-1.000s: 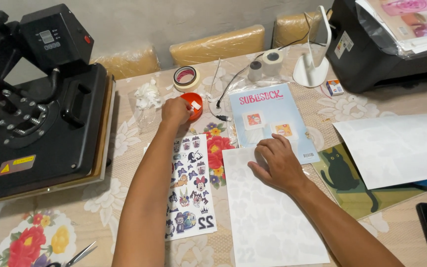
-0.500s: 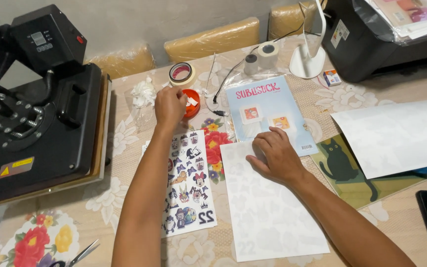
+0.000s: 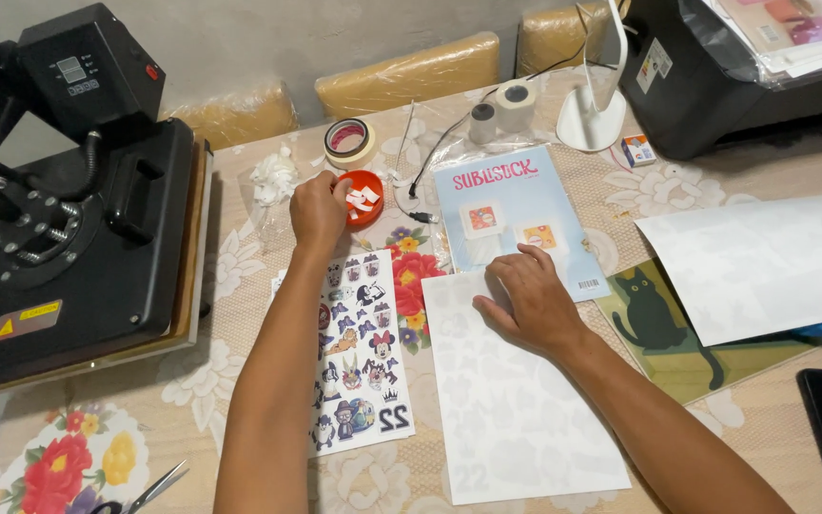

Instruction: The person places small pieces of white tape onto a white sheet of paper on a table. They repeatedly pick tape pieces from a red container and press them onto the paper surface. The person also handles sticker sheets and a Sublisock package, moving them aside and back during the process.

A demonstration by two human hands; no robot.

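My left hand [image 3: 317, 210] reaches to a small orange round dish [image 3: 368, 197] holding white scraps, its fingers closed at the dish's rim; I cannot tell if it grips a scrap. Below that arm lies a printed sheet of small cartoon figures [image 3: 362, 352]. My right hand [image 3: 528, 300] rests flat, fingers spread, on the top edge of a blank white sheet [image 3: 516, 409] beside the printed one. Just beyond the right hand lies a light-blue paper packet [image 3: 516, 214].
A black heat press [image 3: 68, 200] fills the left side. A tape roll [image 3: 349, 141], two smaller rolls [image 3: 501, 109] and a white lamp base [image 3: 590, 119] stand at the back. A black printer [image 3: 734, 76], a large white sheet [image 3: 763, 262], a cat picture [image 3: 663, 328] lie right; scissors [image 3: 149, 490] bottom left.
My left hand has stayed at the orange dish, shifting slightly over its rim. My right hand stays on the white sheet. The view has shifted a little.
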